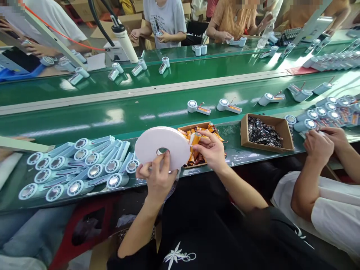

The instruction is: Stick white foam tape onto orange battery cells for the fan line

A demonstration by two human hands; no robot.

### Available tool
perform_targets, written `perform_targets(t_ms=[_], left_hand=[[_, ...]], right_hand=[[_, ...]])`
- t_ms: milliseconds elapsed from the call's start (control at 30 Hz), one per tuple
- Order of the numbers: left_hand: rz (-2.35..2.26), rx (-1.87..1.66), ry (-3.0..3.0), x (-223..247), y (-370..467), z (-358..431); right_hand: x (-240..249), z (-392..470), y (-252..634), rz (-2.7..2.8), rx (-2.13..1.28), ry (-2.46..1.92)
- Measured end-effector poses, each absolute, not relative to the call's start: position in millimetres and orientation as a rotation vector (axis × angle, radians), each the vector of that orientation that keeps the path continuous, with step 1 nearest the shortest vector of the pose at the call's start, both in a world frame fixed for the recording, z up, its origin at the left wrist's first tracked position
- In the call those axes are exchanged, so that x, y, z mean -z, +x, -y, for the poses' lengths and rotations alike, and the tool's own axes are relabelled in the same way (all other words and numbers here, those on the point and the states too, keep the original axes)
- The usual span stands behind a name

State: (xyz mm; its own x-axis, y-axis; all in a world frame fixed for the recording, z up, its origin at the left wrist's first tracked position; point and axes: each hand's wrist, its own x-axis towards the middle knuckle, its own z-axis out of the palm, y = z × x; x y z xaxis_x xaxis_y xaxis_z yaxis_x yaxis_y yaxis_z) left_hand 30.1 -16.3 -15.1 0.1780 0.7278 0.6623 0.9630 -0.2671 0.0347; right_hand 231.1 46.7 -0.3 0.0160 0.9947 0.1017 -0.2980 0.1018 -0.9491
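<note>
A wide white tape roll [149, 144] stands tilted toward me, with my left hand [159, 172] closed on it and fingers at its central hole. Just right of the roll, my right hand [210, 150] pinches an orange battery cell [196, 139] that has a whitish piece along its side. Beneath that hand, a cardboard box [197, 165] holds several more orange cells. The lower part of the box is partly hidden by the roll and my right hand.
Several light-blue fan housings [95, 170] lie at the left. A box of small black parts [244, 137] is at the right, beside a co-worker's hands [319, 144]. More housings sit on the green conveyor [157, 108]. People work across it.
</note>
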Motion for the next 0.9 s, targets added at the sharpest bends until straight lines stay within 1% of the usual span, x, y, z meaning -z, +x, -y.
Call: perform_targets(t_ms=[67,133,200,267,367,467,600,700,767,833,900], left_hand=[[1.63,0.922,-2.017,21.2,47.4,21.6],[1.676,0.962,-2.018,24.9,57.0,28.4],[1.733,0.926,-2.06,23.4,54.1,33.3],[1.786,0.869,-2.125,16.4,41.4,33.6],[1.817,0.768,-2.265,2.7,22.5,26.6],[1.785,0.732,-2.31,-2.2,23.0,18.5],[1.759,0.817,-2.251,10.6,41.1,20.9],[1.722,0.878,-2.3,24.6,47.7,36.0],[1.563,0.846,-2.483,28.3,48.4,47.2],[1.409,0.765,-2.681,23.2,48.9,50.1],[1.436,0.659,-2.78,9.6,49.4,37.7]], right_hand=[[5.9,-46.7,219.7,0.79,-1.133,-0.893],[5.2,-50.4,225.4,0.74,-1.086,-0.919],[-3.0,-58.1,248.7,0.877,-1.074,-0.963],[-13.7,-68.4,276.1,1.054,-0.991,-0.994],[-20.7,-77.5,291.4,1.129,-0.905,-1.018],[-13.4,-66.1,267.2,1.028,-0.934,-0.971],[3.4,-42.6,224.9,0.868,-0.989,-0.946],[5.2,-46.6,229.8,0.843,-1.027,-0.977],[-3.2,-62.4,256.7,0.871,-0.922,-1.015],[-15.2,-84.9,290.4,0.872,-0.717,-0.997],[-23.7,-106.3,315.3,0.852,-0.601,-0.888]])
